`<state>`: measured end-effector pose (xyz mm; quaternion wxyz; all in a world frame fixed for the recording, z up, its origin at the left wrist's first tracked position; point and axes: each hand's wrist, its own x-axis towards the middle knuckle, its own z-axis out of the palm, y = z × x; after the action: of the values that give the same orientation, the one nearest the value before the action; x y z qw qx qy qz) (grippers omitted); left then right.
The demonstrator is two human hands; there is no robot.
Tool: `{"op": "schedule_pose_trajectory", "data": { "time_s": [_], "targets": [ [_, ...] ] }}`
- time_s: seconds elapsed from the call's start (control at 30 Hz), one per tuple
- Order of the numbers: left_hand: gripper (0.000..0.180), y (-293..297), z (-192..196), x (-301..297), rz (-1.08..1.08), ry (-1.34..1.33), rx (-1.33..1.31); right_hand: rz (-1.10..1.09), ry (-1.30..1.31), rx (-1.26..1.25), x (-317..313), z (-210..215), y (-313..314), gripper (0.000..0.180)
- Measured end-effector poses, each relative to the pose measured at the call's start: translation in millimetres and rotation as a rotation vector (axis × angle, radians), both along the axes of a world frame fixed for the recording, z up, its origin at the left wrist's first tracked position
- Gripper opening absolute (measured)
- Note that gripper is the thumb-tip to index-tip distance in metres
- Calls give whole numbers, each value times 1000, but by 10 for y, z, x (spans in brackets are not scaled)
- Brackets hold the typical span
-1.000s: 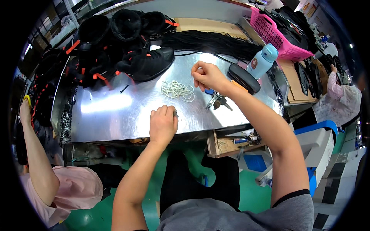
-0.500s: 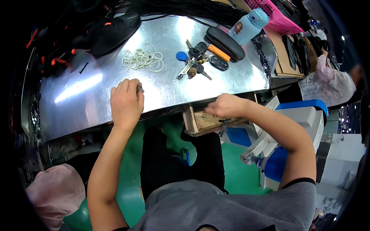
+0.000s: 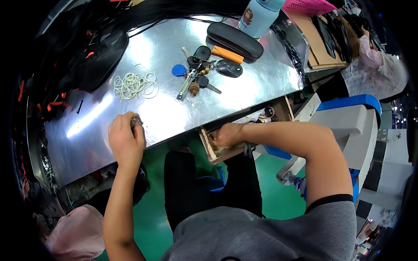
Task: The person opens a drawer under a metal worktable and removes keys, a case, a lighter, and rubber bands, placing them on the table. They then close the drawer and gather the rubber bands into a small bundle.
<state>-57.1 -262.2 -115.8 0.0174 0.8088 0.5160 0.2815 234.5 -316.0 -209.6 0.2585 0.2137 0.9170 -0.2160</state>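
Observation:
My left hand (image 3: pixel 125 140) is closed at the near edge of the metal table (image 3: pixel 165 115), around a small brownish thing I cannot make out. My right hand (image 3: pixel 228 135) reaches into an open wooden drawer (image 3: pixel 210 151) under the table; its fingers are curled near the drawer's left end, and whatever they hold is hidden. Beyond my left hand lies a loose heap of pale green elastic bands (image 3: pixel 134 85). Right of the bands is a bunch of keys (image 3: pixel 200 73) with a blue tag (image 3: pixel 179 70) and a black car fob (image 3: pixel 229 68).
A black glasses case (image 3: pixel 235 40), an orange cylinder (image 3: pixel 227 55) and a light blue bottle (image 3: pixel 260 18) stand toward the back. Dark shoe parts (image 3: pixel 102 63) crowd the left. A grey and blue machine-like stand (image 3: pixel 348 115) is at right. Another person (image 3: pixel 370 71) works beyond it.
My right hand has dropped from above the drawer down into it. My view has shifted, so the table things sit further left, and more of the drawer's contents show. My left hand stays closed.

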Motion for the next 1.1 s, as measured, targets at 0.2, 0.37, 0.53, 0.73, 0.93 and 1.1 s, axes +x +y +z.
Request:
{"op": "schedule_pose_trajectory", "data": {
  "time_s": [0.2,0.37,0.53,0.73,0.93,1.1],
  "targets": [
    [22,-25,30,40,-21,8,-20,-34,137,-93,61,-325,-48,28],
    [21,-33,30,4,10,33,-25,-371,140,-233,333,355,4,23],
    [22,-25,35,-8,-37,-3,31,-425,351,-155,465,785,-45,14],
    [20,-16,-4,-23,-41,-21,58,-851,546,-255,29,1915,82,9],
    [20,-8,-43,-134,-18,-2,60,-957,801,-205,-604,2263,789,6],
    [20,10,33,-94,-48,-11,38,-867,723,-94,-964,1820,1345,12]
  ]
}}
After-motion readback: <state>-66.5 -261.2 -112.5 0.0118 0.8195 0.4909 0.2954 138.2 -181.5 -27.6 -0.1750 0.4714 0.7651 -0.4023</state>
